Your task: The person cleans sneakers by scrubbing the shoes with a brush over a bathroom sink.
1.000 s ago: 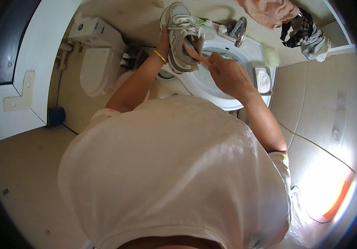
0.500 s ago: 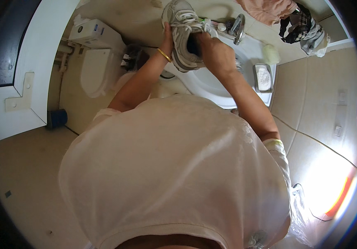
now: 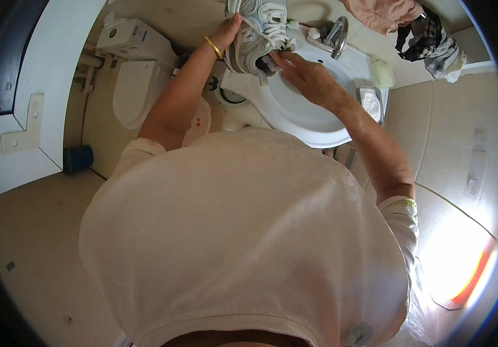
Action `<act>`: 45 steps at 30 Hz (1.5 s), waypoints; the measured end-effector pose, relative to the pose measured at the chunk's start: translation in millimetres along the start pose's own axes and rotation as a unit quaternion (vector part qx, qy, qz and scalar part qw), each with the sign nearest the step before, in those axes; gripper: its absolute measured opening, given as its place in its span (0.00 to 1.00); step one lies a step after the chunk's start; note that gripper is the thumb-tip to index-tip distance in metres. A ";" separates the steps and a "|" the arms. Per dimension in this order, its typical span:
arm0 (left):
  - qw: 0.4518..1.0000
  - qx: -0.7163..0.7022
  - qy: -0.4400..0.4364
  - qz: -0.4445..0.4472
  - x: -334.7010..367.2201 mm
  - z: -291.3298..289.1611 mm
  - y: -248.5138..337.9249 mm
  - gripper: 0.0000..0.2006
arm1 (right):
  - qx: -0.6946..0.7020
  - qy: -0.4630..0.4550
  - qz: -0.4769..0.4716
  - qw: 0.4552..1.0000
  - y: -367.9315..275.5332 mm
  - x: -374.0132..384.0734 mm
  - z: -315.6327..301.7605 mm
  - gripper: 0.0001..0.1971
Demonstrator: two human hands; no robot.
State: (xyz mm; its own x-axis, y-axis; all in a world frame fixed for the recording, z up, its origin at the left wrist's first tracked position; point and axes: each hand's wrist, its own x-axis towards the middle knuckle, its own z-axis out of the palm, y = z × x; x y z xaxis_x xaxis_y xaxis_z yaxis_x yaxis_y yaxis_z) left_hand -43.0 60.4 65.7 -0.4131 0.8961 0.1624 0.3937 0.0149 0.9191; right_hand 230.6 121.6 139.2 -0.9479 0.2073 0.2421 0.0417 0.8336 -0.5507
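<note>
A grey-and-white sneaker (image 3: 251, 43) with white laces hangs above the left rim of the white washbasin (image 3: 318, 137), its toe cut off by the top of the view. My left hand (image 3: 227, 33), with a gold bangle at the wrist, grips the shoe's left side. The fingers of my right hand (image 3: 311, 80) are closed at the edge of the shoe's opening, by the lower laces. The shoe hides part of both hands' grip, and the fingertips of the right one are hard to see.
A chrome tap (image 3: 338, 37) stands at the basin's back. On its right side are a dish of white stuff (image 3: 370, 104) and a pale green lump (image 3: 382, 74). Pink cloth (image 3: 379, 14) hangs at upper right. A white toilet (image 3: 134, 93) is at left, a bright lamp (image 3: 454, 260) at lower right.
The sneaker has tipped, its opening now turned away and less visible. My right hand has drawn back from inside the shoe to the opening's edge. My left hand has shifted slightly up and left.
</note>
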 end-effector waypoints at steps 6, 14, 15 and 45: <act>0.998 0.063 -0.006 -0.028 -10.2 2.7 17.6 0.36 | -0.209 -0.156 0.165 0.951 -9.1 -4.4 -8.8 0.14; 0.996 0.075 -0.047 -0.028 -14.1 14.9 42.2 0.29 | 0.438 -0.271 0.365 0.775 20.7 -8.1 -11.9 0.14; 0.996 0.074 -0.048 -0.029 -11.1 13.7 43.4 0.29 | 0.557 -0.253 0.371 0.698 22.3 -13.3 -6.2 0.15; 0.971 0.146 -0.103 -0.157 -2.7 49.4 -7.5 0.39 | -0.248 -0.043 0.160 0.955 23.9 -46.4 39.3 0.21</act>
State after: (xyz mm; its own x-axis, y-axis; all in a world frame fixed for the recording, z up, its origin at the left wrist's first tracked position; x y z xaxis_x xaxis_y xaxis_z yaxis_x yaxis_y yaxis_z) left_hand -4.3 79.8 40.7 -0.3887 0.8967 -0.2117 0.5044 0.3994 0.7655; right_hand 263.1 111.8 83.5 -0.8836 0.4660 0.0466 0.4566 0.8793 -0.1352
